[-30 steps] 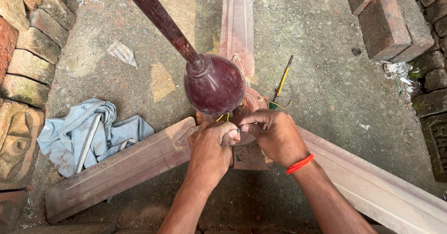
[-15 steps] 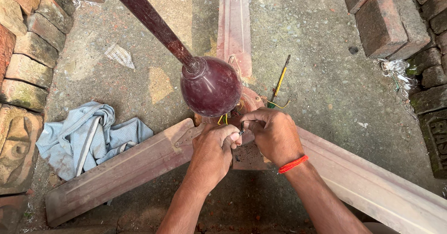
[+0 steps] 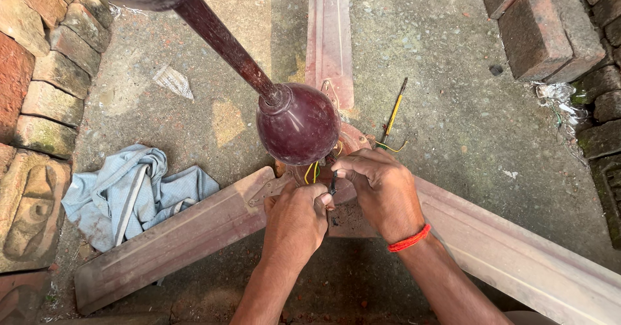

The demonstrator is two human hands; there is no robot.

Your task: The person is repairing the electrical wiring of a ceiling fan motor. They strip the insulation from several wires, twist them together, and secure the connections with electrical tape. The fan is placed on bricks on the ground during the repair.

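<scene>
Maroon metal fills the middle of the view: a ceiling fan (image 3: 304,170) lies on a concrete floor (image 3: 453,60) with its three blades spread flat, its down rod (image 3: 223,43) slanting up toward the camera and its domed cup (image 3: 299,123) sitting over the motor hub. Both hands work at the near edge of the hub, just below the cup. The left hand (image 3: 294,221) is curled, fingers pressed together, thumb and forefinger pinching the lower end of a dark wire (image 3: 333,184). The right hand (image 3: 378,186) pinches the same wire just above, its other fingers folded over the hub. Yellow wires (image 3: 312,172) loop out from under the cup, right beside the fingertips.

Judging by the grip, the step in hand is wiring work at the hub, twisting or baring the dark lead; whether it is being joined or freed cannot be told. The next move would call for a steady pinch and small turns of the fingers, keeping the wire clear of the yellow ones.

A screwdriver (image 3: 393,113) with a yellow shaft lies on the floor beyond the hub, near the far blade. A pale blue cloth (image 3: 129,192) lies crumpled left of the left blade, and bricks (image 3: 543,31) line both sides.
</scene>
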